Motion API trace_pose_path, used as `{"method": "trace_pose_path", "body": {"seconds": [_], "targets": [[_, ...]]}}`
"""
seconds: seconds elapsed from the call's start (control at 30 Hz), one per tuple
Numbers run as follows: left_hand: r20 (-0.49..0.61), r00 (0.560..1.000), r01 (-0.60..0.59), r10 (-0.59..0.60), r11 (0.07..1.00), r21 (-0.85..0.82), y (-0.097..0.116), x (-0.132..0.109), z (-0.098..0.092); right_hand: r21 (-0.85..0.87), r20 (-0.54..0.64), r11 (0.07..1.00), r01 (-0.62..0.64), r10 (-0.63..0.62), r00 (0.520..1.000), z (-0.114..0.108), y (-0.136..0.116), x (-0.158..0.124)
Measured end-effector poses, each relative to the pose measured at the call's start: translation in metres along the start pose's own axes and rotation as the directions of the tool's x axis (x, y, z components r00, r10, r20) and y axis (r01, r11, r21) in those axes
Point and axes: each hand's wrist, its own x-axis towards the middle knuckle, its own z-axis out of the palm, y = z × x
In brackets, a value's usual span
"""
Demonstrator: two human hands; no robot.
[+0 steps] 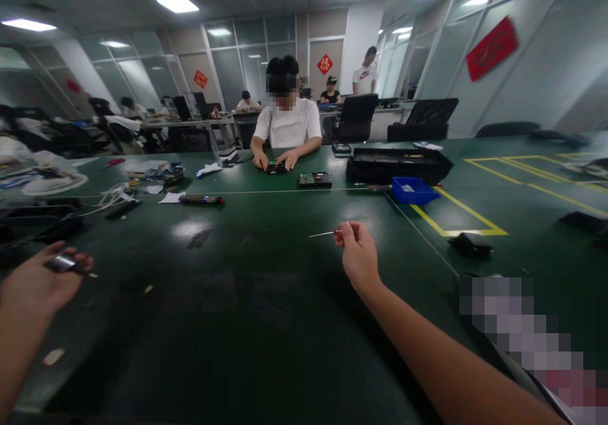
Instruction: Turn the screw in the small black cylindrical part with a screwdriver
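Note:
My right hand (358, 254) is raised over the middle of the green table. It pinches a slim screwdriver (322, 234), whose bare metal shaft points left; a bit of red handle shows at the fingertips. At the left edge my left hand (40, 285) is turned palm up. Its curled fingers hold a small shiny metal object (64, 261) with a dark end, its exact kind unclear. Beyond my hands lie a dark case with a green circuit board (315, 179) and a thick dark tool with a red tip (202, 200).
Across the table (213, 349) a person in a white shirt (289, 124) handles a small device. A long black tray (399, 166) and a blue bin (414, 190) stand at back right, near a black block (471, 245). Cables (111, 198) and parts clutter the left.

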Motion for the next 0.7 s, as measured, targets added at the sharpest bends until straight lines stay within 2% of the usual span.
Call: {"method": "trace_pose_path", "body": {"seconds": [0.1,0.2,0.33,0.43,0.5,0.63,0.7], "targets": [[0.145,0.989,0.024,-0.006,0.992,-0.123,-0.012,-0.007,0.021,0.005,0.004,1.000,-0.009,0.009,1.000,0.001,-0.001,0.000],[0.297,0.955,0.079,-0.021,0.979,-0.186,-0.022,-0.024,0.045,0.012,0.001,1.000,-0.013,0.013,1.000,0.000,-0.003,-0.001],[0.478,0.877,0.173,-0.043,0.957,-0.231,-0.027,-0.065,0.085,-0.002,0.009,1.000,-0.015,0.015,1.000,-0.001,-0.002,-0.001],[0.558,0.828,0.211,-0.052,0.951,-0.224,-0.028,-0.102,0.117,0.003,0.000,1.000,0.002,-0.002,1.000,-0.001,-0.002,0.000],[0.628,0.777,0.202,-0.045,0.963,-0.181,-0.029,-0.125,0.137,0.000,-0.001,1.000,0.008,-0.008,1.000,-0.001,-0.003,0.000],[0.784,0.620,0.135,0.012,0.983,-0.122,-0.028,-0.163,0.171,-0.008,0.005,1.000,0.010,-0.009,1.000,-0.002,-0.005,0.000],[0.827,0.562,0.128,0.036,0.983,-0.129,-0.027,-0.181,0.186,-0.008,0.006,1.000,0.013,-0.013,1.000,-0.002,-0.005,0.000]]}}
